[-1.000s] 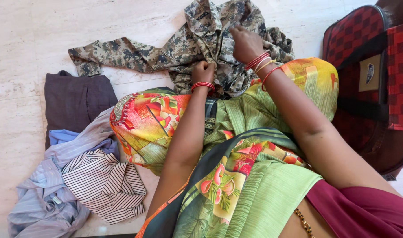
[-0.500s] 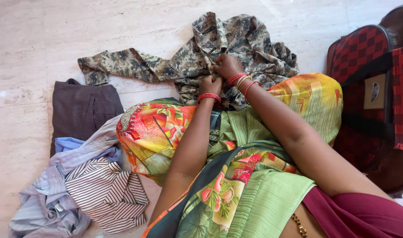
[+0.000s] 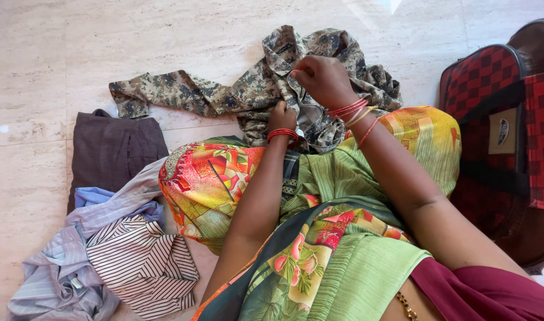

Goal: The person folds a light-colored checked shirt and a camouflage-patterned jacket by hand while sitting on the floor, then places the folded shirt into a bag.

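1. Head view, looking down at a person seated on a pale marble floor (image 3: 34, 65), knees covered by a bright green, orange and red floral sari (image 3: 343, 178).
2. A camouflage shirt (image 3: 319, 77) lies crumpled on the floor just beyond the knees, with 1 sleeve stretched out flat to the left.
3. The left hand (image 3: 282, 117) is closed in a fist on the shirt's fabric near its front edge, close to the knees. Red bangles circle the wrist.
4. The right hand (image 3: 319, 77) is raised slightly above the shirt's middle, fingers curled and pinched onto a fold of the cloth near the collar. Red and gold bangles sit at this wrist.
5. The 2 hands are near each other, the right one farther from the body than the left.
6. To the left on the floor lies a folded dark brown garment (image 3: 114, 151).
7. Just below it is a loose heap of clothes: a pale blue piece (image 3: 93, 195), a lilac striped shirt (image 3: 52, 273) and a black-and-white striped shirt (image 3: 144, 255).
8. At the right edge stands a red and black checked bag (image 3: 509, 137), touching the sari's edge.
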